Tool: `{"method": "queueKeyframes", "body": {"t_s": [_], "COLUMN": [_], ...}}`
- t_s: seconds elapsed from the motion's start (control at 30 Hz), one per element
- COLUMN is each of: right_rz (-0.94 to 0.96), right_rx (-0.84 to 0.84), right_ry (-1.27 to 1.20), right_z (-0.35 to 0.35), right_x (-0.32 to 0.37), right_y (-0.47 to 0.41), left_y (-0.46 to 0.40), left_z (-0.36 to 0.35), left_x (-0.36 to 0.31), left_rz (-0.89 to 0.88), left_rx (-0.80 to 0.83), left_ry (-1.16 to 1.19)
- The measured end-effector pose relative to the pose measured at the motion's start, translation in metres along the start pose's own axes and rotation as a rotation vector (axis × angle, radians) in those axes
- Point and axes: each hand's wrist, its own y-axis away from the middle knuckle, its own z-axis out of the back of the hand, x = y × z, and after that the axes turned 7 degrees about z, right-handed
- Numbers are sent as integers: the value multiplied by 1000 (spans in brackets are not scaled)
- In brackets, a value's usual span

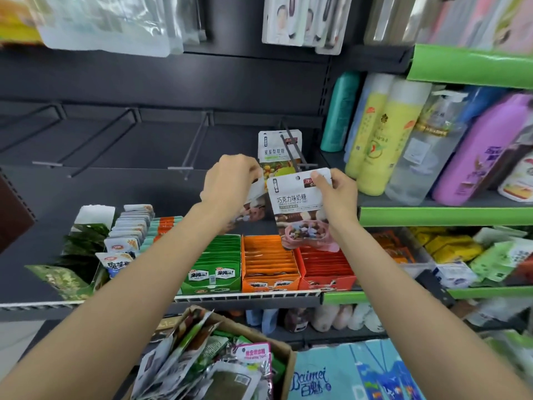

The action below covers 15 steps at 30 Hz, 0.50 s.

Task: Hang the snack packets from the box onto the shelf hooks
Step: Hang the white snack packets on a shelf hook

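Right hand (336, 194) is pinching a chocolate candy packet (300, 209) just below the shelf hook (294, 153); left hand (230, 183) is gripping more packets (253, 207) beside it; the box (219, 362) is sitting far below.

The snack packet (300, 206) was smooth plastic film, its white upper part faintly glossy. The hook (292, 151) looked like thin dark metal with a dull finish. The back panel (115, 82) of the shelf was matt dark grey, seemingly painted metal. The box (284, 353) was plain brown cardboard, matt, and the packets (207, 368) in it showed shiny, crinkled foil and film. The bottles (386, 134) were smooth plastic, one clear, the others opaque.
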Motion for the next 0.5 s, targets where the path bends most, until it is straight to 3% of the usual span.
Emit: {"method": "queueKeyframes", "body": {"t_s": [0.2,0.5], "right_rz": [34,67], "right_rx": [2,-68], "right_ry": [-150,41], "right_z": [1,-8], "right_x": [0,-11], "right_y": [8,-15], "left_y": [-1,-10], "left_z": [-2,-6], "left_x": [-1,-4], "left_rz": [-38,-47], "left_rx": [-21,-21], "left_ry": [-14,-55]}}
